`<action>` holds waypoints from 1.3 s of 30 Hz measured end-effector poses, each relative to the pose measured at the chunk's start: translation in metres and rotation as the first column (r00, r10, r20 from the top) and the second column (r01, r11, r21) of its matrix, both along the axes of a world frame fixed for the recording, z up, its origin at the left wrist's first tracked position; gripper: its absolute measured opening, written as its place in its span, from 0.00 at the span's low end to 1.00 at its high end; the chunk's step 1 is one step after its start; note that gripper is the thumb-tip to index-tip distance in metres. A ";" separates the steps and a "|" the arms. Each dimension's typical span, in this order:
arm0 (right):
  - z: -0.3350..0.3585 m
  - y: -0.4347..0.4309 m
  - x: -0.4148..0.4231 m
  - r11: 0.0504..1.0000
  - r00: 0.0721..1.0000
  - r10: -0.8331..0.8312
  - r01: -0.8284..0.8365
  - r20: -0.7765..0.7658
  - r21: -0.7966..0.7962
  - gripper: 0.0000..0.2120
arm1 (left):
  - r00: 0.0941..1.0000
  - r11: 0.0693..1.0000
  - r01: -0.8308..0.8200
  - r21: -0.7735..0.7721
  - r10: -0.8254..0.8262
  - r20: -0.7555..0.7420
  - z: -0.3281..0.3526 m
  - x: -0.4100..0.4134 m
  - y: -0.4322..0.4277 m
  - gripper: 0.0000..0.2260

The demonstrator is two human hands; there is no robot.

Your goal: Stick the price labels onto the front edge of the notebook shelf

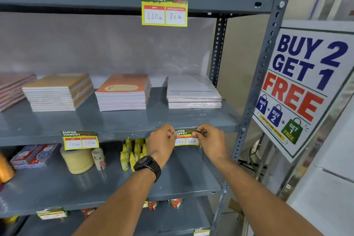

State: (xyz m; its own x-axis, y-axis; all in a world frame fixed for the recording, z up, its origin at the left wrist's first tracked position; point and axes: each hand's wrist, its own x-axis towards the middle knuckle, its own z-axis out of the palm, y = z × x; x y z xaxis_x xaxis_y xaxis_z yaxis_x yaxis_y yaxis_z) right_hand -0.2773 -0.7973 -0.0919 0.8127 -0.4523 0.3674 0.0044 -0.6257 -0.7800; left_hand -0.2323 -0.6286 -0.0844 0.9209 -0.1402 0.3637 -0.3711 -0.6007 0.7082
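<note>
A green and yellow price label is held against the front edge of the grey notebook shelf, below the white notebook stack. My left hand pinches the label's upper left corner. My right hand pinches its upper right corner. Both hands cover part of the label. A second label hangs on the same edge further left. A third label hangs on the shelf edge above.
Two more notebook stacks lie on the shelf. The shelf below holds tape rolls, yellow glue bottles and boxed packs. A slotted upright and a "Buy 2 Get 1 Free" poster stand right.
</note>
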 end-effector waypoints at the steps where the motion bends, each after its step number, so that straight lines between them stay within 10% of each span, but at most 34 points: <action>1: -0.001 -0.001 0.001 1.000 1.000 0.003 -0.003 0.000 -0.006 0.06 | 1.000 1.000 -0.003 0.013 0.003 0.005 0.000 0.001 -0.001 0.07; 12: 0.005 -0.004 0.002 0.974 0.999 -0.022 0.030 0.037 -0.226 0.08 | 0.999 0.984 -0.047 0.169 0.043 0.027 0.011 0.001 -0.001 0.07; 16: -0.018 0.005 -0.013 0.733 0.968 0.180 -0.014 0.174 -0.680 0.10 | 0.998 0.985 -0.045 0.166 0.039 0.040 0.011 -0.005 0.007 0.10; 21: -0.063 0.011 -0.019 0.517 0.984 0.179 -0.112 -0.021 -0.848 0.27 | 0.998 0.986 -0.052 0.158 0.045 0.046 0.001 -0.017 0.026 0.15; 39: -0.053 0.014 -0.023 0.471 0.982 0.105 -0.187 -0.156 -0.862 0.28 | 0.978 0.950 0.004 0.312 -0.069 0.196 0.010 -0.032 0.067 0.06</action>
State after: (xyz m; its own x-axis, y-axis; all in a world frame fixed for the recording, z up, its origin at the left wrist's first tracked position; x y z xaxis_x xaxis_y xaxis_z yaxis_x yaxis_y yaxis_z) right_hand -0.3005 -0.7829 -0.1446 0.8766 0.1944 0.4402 0.1350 -0.9774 0.1627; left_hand -0.2640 -0.5612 -0.0745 0.8249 -0.3070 0.4746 -0.5124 -0.7607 0.3985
